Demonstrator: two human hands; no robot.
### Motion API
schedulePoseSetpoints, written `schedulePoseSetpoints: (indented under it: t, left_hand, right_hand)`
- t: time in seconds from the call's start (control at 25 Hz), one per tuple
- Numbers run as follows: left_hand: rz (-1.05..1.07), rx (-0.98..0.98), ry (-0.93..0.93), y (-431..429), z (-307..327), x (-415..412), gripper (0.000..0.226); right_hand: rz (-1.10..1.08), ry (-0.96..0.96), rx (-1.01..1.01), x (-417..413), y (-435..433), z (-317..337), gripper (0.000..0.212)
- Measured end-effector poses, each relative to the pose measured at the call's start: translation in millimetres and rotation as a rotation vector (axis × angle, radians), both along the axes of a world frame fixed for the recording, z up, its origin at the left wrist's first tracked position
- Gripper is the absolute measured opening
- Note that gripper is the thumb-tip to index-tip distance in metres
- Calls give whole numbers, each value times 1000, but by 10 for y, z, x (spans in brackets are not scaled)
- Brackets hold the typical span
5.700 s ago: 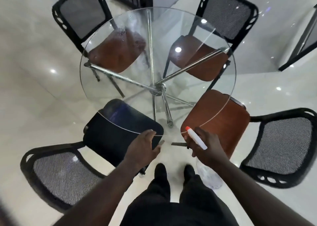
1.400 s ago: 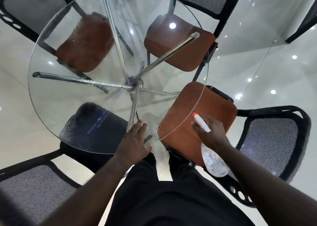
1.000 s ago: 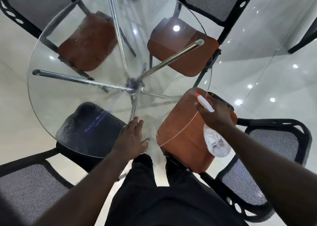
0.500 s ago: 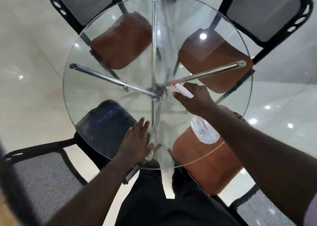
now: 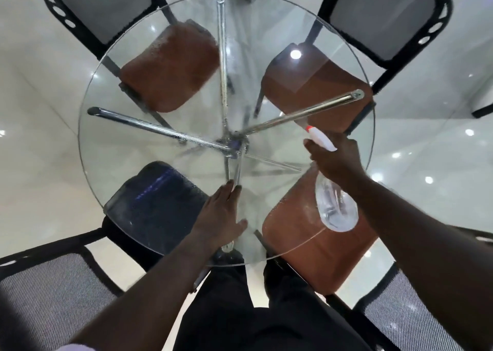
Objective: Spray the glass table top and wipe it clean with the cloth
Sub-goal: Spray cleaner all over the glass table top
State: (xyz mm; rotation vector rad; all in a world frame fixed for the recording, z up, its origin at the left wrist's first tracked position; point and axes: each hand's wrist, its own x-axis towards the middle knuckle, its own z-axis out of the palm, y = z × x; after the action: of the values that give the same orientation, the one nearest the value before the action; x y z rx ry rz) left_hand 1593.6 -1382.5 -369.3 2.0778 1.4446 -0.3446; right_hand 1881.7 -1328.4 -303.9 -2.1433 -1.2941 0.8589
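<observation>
We can make out no readable text, label, brand, number or sign, not even on the clear spray bottle [image 5: 336,209] held at about four o'clock over the glass table top [image 5: 128,142].

Left hand [image 5: 221,217] is lying flat on the wet glass table [image 5: 165,148] while right hand [image 5: 336,158] is gripping the spray bottle [image 5: 333,206] over it.

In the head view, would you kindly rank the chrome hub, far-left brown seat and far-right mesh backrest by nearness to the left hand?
1. The chrome hub, just ahead of the left hand.
2. The brown seat, far left.
3. The mesh backrest, far right.
</observation>
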Motion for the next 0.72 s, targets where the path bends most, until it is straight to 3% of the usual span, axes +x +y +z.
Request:
schedulePoseSetpoints:
  t: [0.16,0.32,0.44,0.56,0.72]
  left_hand:
    - [-73,-9,-20,-169,125,402,93]
    - [-122,-12,-17,-387,199,639,89]
    - [-181,36,12,-608,274,720,78]
    - [-265,-7,46,-969,355,762,66]
    - [-167,50,-144,-1348,486,881,47]
  right_hand:
    - [-217,82,-97,564,-619,-53,51]
    - [-271,88,-135,819,-1142,-121,24]
    - [-244,198,-59,768,-1514,-149,25]
    - [-115,159,-68,667,-1944,-106,24]
    - [-174,131,105,647,-2608,133,37]
